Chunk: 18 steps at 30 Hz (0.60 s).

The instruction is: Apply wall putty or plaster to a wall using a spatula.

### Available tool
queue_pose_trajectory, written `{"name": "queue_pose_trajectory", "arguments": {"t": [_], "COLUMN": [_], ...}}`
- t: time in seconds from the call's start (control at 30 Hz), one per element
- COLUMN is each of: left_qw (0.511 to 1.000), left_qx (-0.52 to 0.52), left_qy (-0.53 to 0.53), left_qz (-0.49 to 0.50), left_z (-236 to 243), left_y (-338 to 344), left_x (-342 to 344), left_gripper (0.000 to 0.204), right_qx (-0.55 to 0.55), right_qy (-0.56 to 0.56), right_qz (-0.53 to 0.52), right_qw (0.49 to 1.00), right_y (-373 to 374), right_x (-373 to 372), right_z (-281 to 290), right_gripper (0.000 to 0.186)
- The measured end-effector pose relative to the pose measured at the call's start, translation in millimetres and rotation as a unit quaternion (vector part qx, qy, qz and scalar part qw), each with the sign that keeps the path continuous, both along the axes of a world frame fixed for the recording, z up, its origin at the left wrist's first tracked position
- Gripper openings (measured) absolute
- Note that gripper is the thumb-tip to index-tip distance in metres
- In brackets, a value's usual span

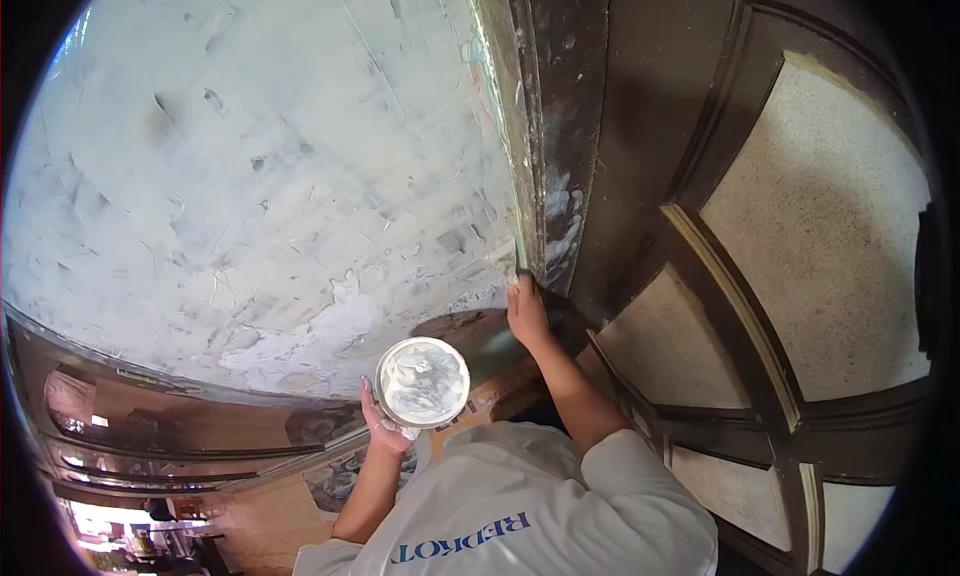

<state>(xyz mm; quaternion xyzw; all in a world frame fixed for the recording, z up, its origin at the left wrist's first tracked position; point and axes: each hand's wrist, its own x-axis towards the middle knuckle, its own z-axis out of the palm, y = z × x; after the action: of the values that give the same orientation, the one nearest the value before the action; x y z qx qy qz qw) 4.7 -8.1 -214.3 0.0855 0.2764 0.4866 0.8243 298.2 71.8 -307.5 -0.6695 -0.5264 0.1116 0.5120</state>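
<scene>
My left hand (383, 420) is wrapped around the side of a round, open tub (464, 401) with white smears on the fingers. Whitish-grey putty (425, 376) fills the tub, its surface stirred and uneven. Up by the lower right edge of the patchy white wall (300, 156), my right hand (527, 309) is closed, its arm stretched forward. A small dark end and a bit of yellow show at its fingers, but what it grips is mostly hidden. That hand is close to the dark wooden trim (550, 156) beside the wall.
Dark brown framed panels with pale speckled insets (815, 226) stand on the right. Wet-looking white patches (310, 336) and scrape marks cover the wall's lower part. A brown ledge (180, 386) runs below it. Furniture and bright light lie far at the lower left.
</scene>
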Motion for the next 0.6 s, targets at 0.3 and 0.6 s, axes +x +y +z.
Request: {"name": "queue_pose_trajectory", "arguments": {"t": [0.3,0.6], "left_qw": [1.0,1.0], "left_qx": [-0.013,0.003], "left_qy": [0.005,-0.007], "left_qz": [0.015,0.001], "left_z": [2.3,13.3], "left_y": [-5.8,-7.3], "left_x": [-6.6,-8.6], "left_gripper": [0.075,0.076], "right_qx": [-0.042,0.129], "right_qy": [0.069,0.041], "right_qz": [0.017,-0.027], "right_qw": [0.997,0.99], "right_y": [-63.0,-30.7], "right_x": [-17.1,-28.0], "right_z": [16.2,53.0], "right_gripper": [0.034,0.034]}}
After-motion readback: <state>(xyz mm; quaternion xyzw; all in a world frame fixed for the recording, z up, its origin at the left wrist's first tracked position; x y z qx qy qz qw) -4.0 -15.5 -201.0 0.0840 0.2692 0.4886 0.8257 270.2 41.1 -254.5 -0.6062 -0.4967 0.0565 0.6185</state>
